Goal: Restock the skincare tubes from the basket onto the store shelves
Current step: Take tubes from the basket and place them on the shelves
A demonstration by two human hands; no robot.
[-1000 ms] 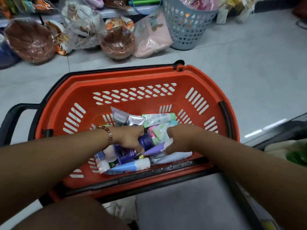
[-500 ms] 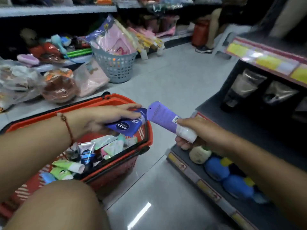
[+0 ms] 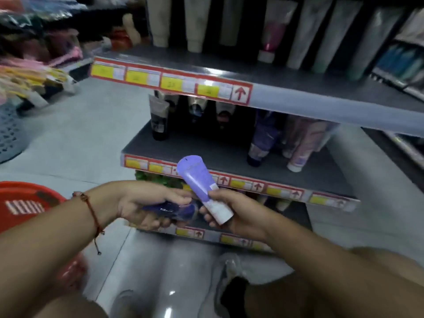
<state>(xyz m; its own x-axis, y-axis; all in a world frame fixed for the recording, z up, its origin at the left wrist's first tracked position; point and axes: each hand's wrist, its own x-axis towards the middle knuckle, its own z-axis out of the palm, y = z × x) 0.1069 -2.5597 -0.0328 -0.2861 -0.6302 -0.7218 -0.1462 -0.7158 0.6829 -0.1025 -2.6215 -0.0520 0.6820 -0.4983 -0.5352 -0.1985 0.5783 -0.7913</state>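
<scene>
— Where are we?

— Placing. My right hand (image 3: pixel 231 211) grips a purple tube (image 3: pixel 202 187), cap down. My left hand (image 3: pixel 146 205) holds a dark blue tube (image 3: pixel 171 210). Both sit before the middle shelf (image 3: pixel 206 154).

— Next?

— I'd stand purple beside the purple tubes (image 3: pixel 263 138). Labels too blurry.

Left hand (image 3: pixel 146 206), right hand (image 3: pixel 231 211), both gripping.

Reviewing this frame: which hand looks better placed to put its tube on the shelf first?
Probably the right hand: its lilac tube already points toward the middle shelf, where similar purple tubes stand. The left hand holds the dark blue tube lower, sideways.
</scene>
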